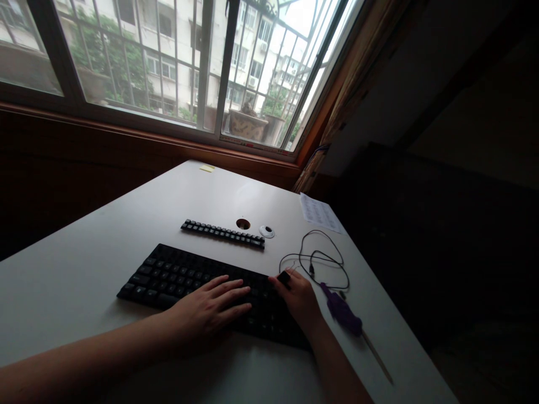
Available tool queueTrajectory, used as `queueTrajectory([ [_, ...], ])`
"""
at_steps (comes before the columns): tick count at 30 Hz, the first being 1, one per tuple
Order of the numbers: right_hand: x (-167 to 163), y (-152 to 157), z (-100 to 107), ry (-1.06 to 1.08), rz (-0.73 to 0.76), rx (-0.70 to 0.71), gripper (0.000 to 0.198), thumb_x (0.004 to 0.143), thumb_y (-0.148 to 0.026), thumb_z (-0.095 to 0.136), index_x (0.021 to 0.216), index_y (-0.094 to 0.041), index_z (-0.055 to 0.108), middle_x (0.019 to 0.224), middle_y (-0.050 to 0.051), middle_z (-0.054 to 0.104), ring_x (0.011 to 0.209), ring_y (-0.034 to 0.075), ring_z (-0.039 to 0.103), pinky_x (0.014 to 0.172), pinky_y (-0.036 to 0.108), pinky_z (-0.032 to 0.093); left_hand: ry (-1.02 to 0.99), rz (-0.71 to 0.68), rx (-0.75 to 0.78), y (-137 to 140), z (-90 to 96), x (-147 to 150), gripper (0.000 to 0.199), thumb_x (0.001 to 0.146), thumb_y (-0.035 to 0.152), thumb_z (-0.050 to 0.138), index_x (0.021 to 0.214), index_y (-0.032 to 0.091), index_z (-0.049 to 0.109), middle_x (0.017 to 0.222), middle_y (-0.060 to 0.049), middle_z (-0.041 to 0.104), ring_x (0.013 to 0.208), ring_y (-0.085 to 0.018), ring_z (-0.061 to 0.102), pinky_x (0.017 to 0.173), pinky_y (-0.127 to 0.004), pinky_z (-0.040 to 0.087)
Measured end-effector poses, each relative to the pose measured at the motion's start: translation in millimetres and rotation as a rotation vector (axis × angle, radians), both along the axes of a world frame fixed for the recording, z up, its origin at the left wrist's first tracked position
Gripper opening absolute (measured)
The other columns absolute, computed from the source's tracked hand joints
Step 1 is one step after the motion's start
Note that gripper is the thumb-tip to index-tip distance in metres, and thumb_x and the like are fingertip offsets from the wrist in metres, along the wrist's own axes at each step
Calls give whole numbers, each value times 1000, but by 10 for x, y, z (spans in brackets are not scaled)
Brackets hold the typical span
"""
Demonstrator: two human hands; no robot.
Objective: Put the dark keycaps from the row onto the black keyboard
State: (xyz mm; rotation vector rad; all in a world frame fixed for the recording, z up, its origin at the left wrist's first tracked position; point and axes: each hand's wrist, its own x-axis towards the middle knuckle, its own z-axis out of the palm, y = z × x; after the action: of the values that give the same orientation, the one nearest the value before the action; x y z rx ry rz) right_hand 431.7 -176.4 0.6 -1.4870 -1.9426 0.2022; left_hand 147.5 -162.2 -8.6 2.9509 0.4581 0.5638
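A black keyboard (179, 275) lies on the white table, its right part in deep shadow under my hands. My left hand (214, 303) rests over the middle of the keyboard, palm down, with its fingers stretched out and slightly apart. Above the keyboard's right part, my right hand (297, 292) pinches a keycap puller (284, 276) with a small black body. Thin wire prongs stick up from it past the fingers. Behind the keyboard, loose black keycaps (223, 233) stand in two close rows.
A thin black cable (323, 257) lies looped right of the keyboard, beside a purple fluffy duster (343, 311) with a thin stick handle. Farther back are a round hole (243, 224), its cover (266, 231), a printed sheet (320, 213) and a yellow note (207, 168).
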Motion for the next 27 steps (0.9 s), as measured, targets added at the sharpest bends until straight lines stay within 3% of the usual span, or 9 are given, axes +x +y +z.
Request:
queueTrajectory([
  [21, 53, 14, -23, 106, 4, -62, 33, 92, -40, 59, 66, -20, 60, 68, 0, 54, 60, 14, 56, 60, 26, 44, -16, -8, 6, 12, -27, -4, 62, 90, 19, 56, 148, 27, 37, 154, -8, 39, 142, -30, 35, 119, -50, 25],
  [27, 54, 13, -29, 76, 12, -46, 31, 93, -38, 59, 69, -19, 62, 70, 0, 55, 63, 15, 57, 62, 26, 44, 59, 8, 8, 3, 0, -4, 61, 90, 20, 55, 148, 26, 36, 155, -8, 36, 142, -31, 33, 117, -52, 26],
])
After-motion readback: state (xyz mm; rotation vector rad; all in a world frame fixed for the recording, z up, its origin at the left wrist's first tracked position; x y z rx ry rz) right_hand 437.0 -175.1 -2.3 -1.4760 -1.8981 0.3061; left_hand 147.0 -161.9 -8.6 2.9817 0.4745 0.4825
